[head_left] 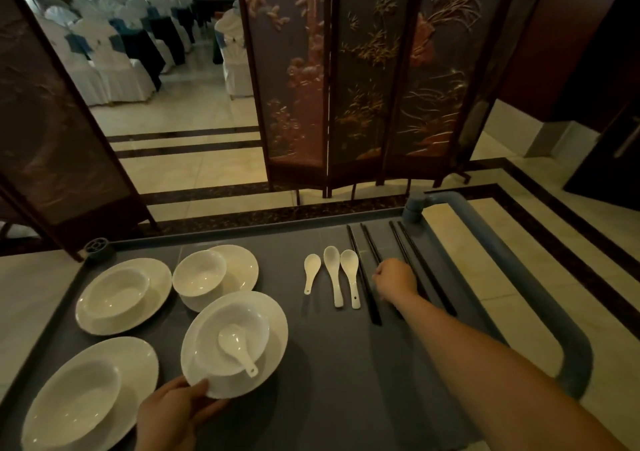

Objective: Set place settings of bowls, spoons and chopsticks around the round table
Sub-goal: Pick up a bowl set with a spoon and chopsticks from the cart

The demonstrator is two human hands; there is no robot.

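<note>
White porcelain all over the grey cart top (pixel 329 364), which serves as the bench: the left hand (pixel 176 416) grips the near rim of a plate (pixel 277 329), thumb on top, fingers closed under the edge. That plate carries a bowl (pixel 207 332) with a spoon (pixel 237 348) lying inside, handle pointing toward the person. Three more plate-and-bowl sets sit to the left: one at the near left corner (pixel 86 398), one behind it (pixel 121 294), one further back (pixel 211 275). Right of centre, three loose spoons (pixel 332 279) lie side by side, bowls pointing away. Beside them run black chopsticks (pixel 363 270) in long parallel lines. The right hand (pixel 396 279) reaches across and rests down on the chopsticks, fingers curled over them; whether they actually pinch a pair, I cannot tell. Beyond the cart stands a carved folding screen (pixel 363 86), and white-covered chairs (pixel 114 66) show through the gap at left.
</note>
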